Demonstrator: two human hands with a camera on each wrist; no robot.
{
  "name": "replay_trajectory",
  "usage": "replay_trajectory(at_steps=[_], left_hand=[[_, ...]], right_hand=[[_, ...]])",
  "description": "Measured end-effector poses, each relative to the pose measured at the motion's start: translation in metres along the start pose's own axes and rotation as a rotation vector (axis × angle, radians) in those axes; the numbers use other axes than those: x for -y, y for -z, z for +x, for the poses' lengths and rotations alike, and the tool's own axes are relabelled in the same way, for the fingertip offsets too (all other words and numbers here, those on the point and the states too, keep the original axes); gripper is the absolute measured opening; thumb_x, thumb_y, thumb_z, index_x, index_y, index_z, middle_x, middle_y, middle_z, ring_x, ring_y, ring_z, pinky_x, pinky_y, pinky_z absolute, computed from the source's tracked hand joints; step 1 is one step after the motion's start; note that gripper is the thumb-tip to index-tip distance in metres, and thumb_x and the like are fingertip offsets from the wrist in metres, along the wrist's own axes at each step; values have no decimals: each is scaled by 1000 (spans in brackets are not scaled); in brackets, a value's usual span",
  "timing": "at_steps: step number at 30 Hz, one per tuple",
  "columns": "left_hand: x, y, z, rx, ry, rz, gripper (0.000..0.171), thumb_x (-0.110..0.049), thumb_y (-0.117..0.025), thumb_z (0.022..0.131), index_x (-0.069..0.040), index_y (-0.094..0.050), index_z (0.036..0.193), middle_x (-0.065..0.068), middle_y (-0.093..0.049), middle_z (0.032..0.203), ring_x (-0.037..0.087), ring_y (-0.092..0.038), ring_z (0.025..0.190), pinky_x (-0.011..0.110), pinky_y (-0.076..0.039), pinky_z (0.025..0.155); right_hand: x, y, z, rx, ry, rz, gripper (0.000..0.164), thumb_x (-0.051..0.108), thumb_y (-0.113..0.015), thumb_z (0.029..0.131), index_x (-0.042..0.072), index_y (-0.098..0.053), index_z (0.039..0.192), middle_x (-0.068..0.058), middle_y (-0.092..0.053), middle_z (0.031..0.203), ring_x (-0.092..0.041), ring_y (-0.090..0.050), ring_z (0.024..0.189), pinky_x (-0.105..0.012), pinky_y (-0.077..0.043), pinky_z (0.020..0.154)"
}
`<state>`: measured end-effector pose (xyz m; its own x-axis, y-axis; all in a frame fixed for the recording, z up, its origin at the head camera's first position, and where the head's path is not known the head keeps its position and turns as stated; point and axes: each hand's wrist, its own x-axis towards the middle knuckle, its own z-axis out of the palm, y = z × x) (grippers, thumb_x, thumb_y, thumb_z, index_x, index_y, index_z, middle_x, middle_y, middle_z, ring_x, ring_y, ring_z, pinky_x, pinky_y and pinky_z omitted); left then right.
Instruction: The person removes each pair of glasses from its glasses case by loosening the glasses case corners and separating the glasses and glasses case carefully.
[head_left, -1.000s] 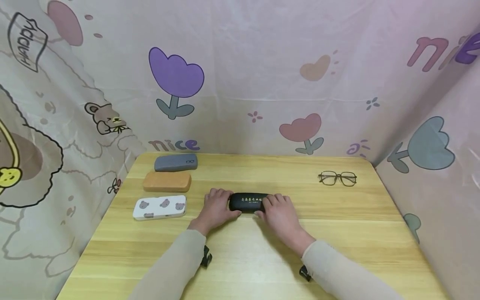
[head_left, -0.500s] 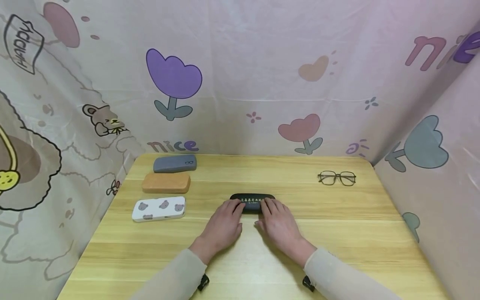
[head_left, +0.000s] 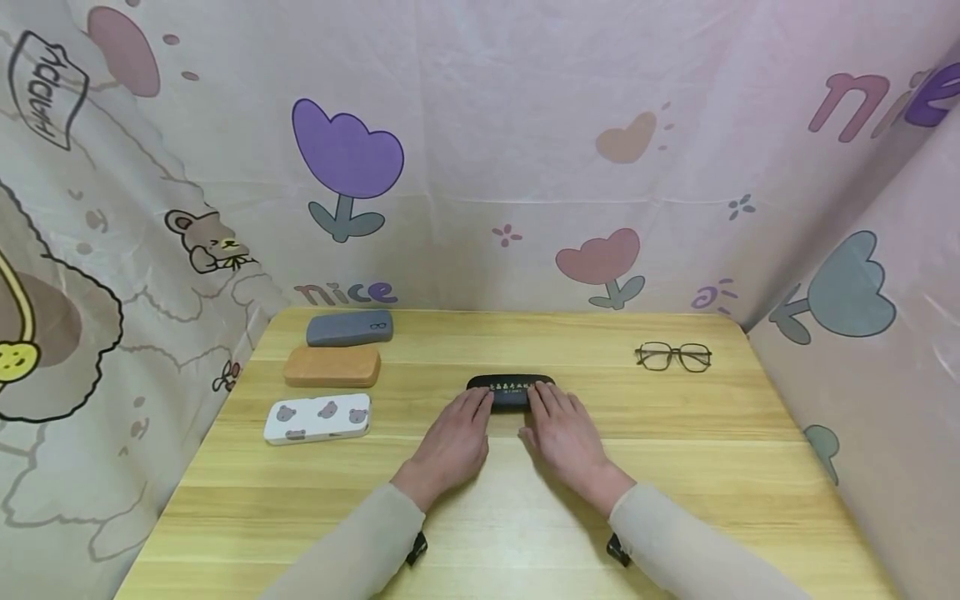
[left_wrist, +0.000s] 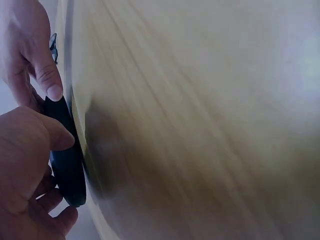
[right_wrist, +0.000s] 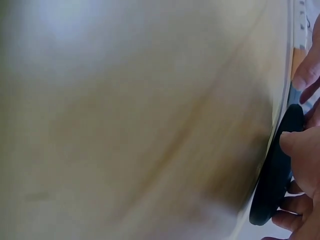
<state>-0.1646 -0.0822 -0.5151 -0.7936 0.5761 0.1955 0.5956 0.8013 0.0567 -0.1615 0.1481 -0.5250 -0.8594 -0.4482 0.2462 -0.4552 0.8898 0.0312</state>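
A black glasses case with gold lettering lies closed on the table in the head view. My left hand reaches to its near left part, extended fingertips touching the case. On the near right part, my right hand touches it in much the same way. In the left wrist view the left thumb is by the case's side. The right wrist view has the dark case beside the right thumb. Parts of the case are hidden under the fingers.
At the table's left lie a grey-blue case, an orange-brown case and a white bear-print case. Black-framed glasses rest at the back right. A printed curtain surrounds the wooden table.
Earlier, my hands held the case by its ends. My left hand then shifted onto its near part, and the case has since moved slightly away and to the right.
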Motion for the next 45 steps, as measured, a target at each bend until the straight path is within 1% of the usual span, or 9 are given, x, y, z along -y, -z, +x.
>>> replay_trajectory(at_steps=[4, 8, 13, 19, 25, 29, 36, 40, 45], left_hand=[[1, -3, 10, 42, 25, -4, 58, -17, -56, 104, 3, -45, 156, 24, -44, 162, 38, -42, 151, 46, -33, 125], [0, -4, 21, 117, 57, -5, 59, -18, -51, 107, -2, -37, 162, 22, -35, 168, 37, -34, 156, 45, -29, 127], [-1, -4, 33, 188, 61, -10, 59, -16, -43, 109, -1, -30, 164, 20, -25, 172, 34, -24, 161, 45, -25, 129], [-4, -1, 48, 263, 78, -36, 61, -24, -40, 111, -2, -24, 166, 18, -18, 175, 33, -17, 163, 45, -20, 130], [-7, -3, 62, 289, 75, -71, 62, -28, -39, 112, -4, -24, 167, 14, -16, 176, 31, -16, 163, 45, -19, 130], [-12, -5, 72, 304, 74, -114, 61, -28, -36, 113, -5, -22, 167, 13, -14, 176, 30, -13, 164, 45, -18, 131], [-21, -10, 86, 318, 55, -100, 62, -29, -35, 113, -5, -19, 168, 14, -10, 177, 29, -9, 164, 44, -16, 131], [-22, -12, 90, 320, 53, -97, 62, -29, -36, 113, -6, -19, 168, 13, -9, 177, 28, -9, 164, 43, -16, 131], [-22, -12, 89, 313, 64, -112, 62, -27, -36, 112, -6, -20, 168, 14, -12, 177, 29, -11, 164, 44, -16, 131]], right_hand=[[-10, -1, 6, 38, -30, 20, 71, 45, -62, 104, -2, -47, 155, -22, -49, 159, -40, -48, 147, -60, -42, 116], [-19, -2, 11, 65, -58, 18, 70, 45, -61, 106, -1, -46, 156, -21, -48, 160, -40, -47, 148, -59, -41, 117], [-29, -2, 16, 100, -85, 21, 71, 45, -59, 107, -1, -43, 158, -22, -45, 162, -41, -44, 150, -58, -39, 119], [-37, -4, 18, 109, -109, 25, 73, 45, -58, 107, -4, -39, 159, -23, -43, 163, -41, -43, 150, -57, -38, 120], [-40, -4, 18, 129, -159, -11, 73, 46, -55, 108, -2, -37, 160, -22, -39, 165, -40, -40, 153, -58, -35, 121], [-39, -4, 20, 130, -164, -32, 73, 48, -53, 108, 1, -37, 161, -20, -38, 167, -39, -37, 154, -59, -33, 122], [-43, -6, 23, 130, -199, 10, 71, 44, -53, 109, 0, -35, 162, -20, -35, 169, -40, -32, 157, -62, -28, 124], [-52, -8, 23, 142, -225, 21, 72, 44, -52, 109, 0, -33, 163, -19, -32, 170, -40, -30, 158, -64, -28, 123], [-63, -8, 24, 148, -256, 44, 72, 44, -51, 109, 0, -32, 163, -19, -30, 171, -41, -29, 158, -66, -27, 122]])
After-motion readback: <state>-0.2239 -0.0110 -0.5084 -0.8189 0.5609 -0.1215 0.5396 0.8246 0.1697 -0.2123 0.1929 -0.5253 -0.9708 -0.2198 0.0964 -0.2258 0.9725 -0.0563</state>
